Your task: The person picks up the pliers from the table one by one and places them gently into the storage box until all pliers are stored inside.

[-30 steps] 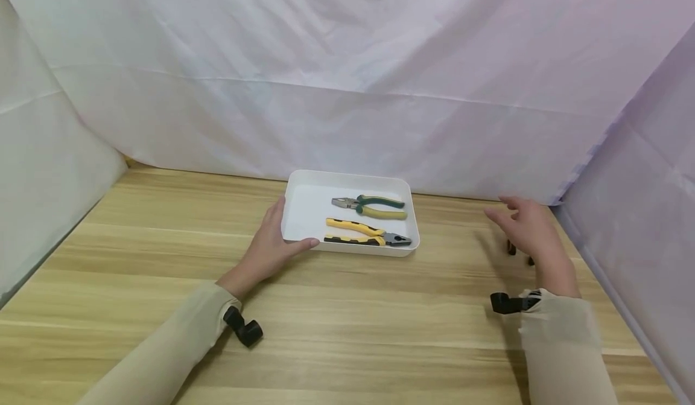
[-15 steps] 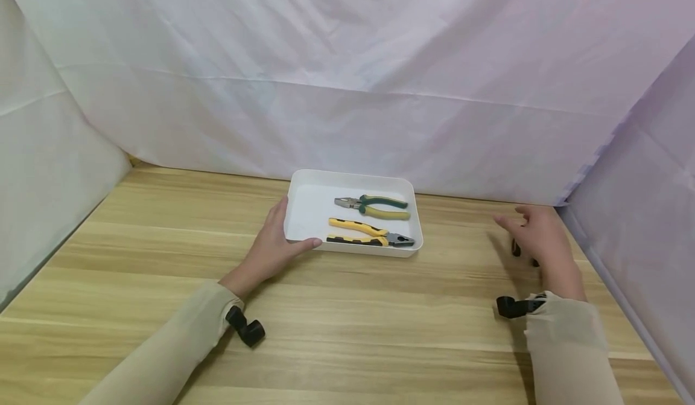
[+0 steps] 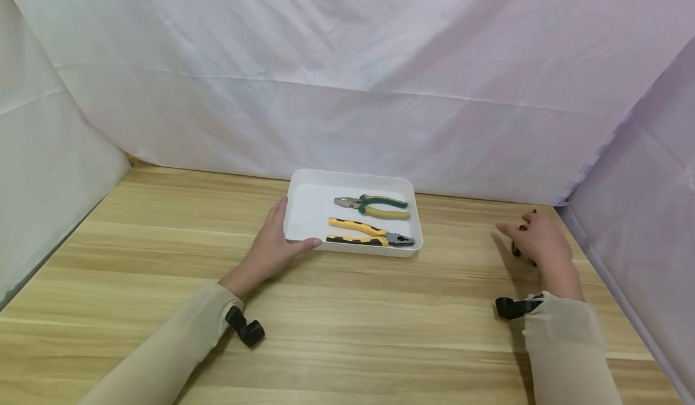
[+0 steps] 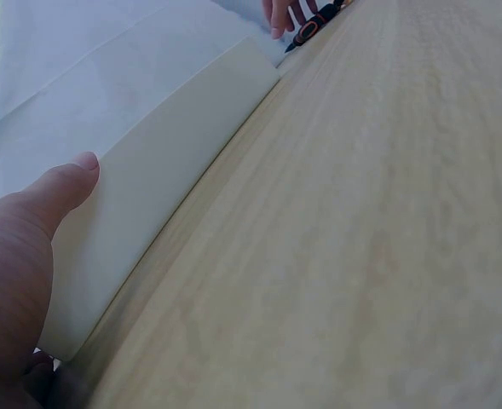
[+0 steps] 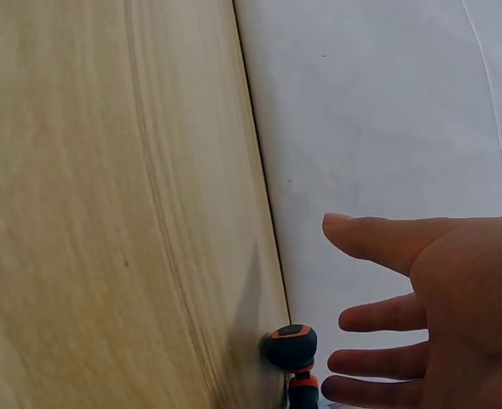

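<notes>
A shallow white tray [image 3: 304, 212] stands at the table's back. My left hand [image 3: 268, 242] holds its near left corner, thumb along the front wall and fingers at the left side. In the tray lie pliers with green and yellow handles [image 3: 382, 201] and, nearer me, pliers with yellow and black handles [image 3: 355, 225]. At the right, my right hand [image 3: 543, 239] hovers over a dark tool with orange trim [image 5: 291, 347], which it mostly hides in the head view. The right wrist view shows that hand's thumb and fingers apart, fingertips close to the tool's handle ends.
The wood-grain table [image 3: 347, 320] meets a white cloth [image 3: 347, 121] along its back edge. More white cloth hangs at the left [image 3: 49, 151] and the right [image 3: 646, 206]. A black wrist mount [image 3: 244, 326] sits on the left sleeve, another [image 3: 518, 306] on the right.
My right hand has lowered and shifted slightly right over the dark tool; part of the tool now shows beyond the fingers. My left hand keeps its place at the tray corner.
</notes>
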Demonstrator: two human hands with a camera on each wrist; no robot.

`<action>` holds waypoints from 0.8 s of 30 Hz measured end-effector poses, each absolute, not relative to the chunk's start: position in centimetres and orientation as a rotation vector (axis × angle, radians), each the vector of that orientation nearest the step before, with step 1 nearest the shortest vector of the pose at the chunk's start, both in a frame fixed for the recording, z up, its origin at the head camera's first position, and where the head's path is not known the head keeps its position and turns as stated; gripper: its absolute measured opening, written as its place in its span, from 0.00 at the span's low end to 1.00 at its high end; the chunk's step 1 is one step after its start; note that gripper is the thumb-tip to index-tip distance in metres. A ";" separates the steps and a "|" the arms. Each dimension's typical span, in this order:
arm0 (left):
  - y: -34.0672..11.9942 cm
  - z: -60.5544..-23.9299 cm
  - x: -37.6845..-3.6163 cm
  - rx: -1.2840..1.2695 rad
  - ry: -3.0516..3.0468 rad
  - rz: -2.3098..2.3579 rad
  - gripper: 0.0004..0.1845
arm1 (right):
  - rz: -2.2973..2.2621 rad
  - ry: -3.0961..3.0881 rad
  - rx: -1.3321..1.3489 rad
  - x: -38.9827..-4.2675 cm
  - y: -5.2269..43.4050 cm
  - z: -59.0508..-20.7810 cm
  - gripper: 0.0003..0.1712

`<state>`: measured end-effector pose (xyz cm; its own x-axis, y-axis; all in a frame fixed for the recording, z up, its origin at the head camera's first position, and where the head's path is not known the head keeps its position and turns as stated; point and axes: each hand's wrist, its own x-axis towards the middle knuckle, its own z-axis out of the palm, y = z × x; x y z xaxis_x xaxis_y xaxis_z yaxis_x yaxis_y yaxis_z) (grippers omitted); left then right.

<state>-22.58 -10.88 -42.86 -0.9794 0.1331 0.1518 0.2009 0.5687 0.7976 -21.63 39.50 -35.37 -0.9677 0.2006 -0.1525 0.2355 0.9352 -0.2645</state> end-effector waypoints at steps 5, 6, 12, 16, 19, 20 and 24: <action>-10.9 -42.9 -22.6 -0.286 -2.729 -1.385 0.68 | -0.433 2.952 0.418 -21.7 39.8 -35.5 0.57; -10.9 -42.8 -22.6 -0.284 -2.734 -1.381 0.68 | -0.432 2.946 0.441 -21.7 39.9 -35.6 0.56; -10.9 -42.8 -22.6 -0.287 -2.738 -1.382 0.68 | -0.437 2.930 0.543 -21.7 40.0 -36.0 0.40; -11.0 -42.8 -22.6 -0.283 -2.744 -1.375 0.68 | -0.446 2.919 0.601 -21.8 40.0 -36.2 0.31; -11.0 -42.7 -22.6 -0.278 -2.751 -1.372 0.68 | -0.434 2.901 0.643 -21.9 40.1 -36.3 0.31; -11.0 -42.7 -22.6 -0.277 -2.752 -1.372 0.68 | -0.425 2.894 0.656 -21.9 40.2 -36.4 0.33; -10.9 -42.6 -22.6 -0.274 -2.757 -1.367 0.68 | -0.392 2.875 0.687 -22.0 40.3 -36.5 0.37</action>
<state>-22.57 -10.95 -42.57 -0.9829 0.1353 0.1252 0.1816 0.5932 0.7844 -22.02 40.27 -36.53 -0.8816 0.4208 -0.2137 0.4626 0.8601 -0.2149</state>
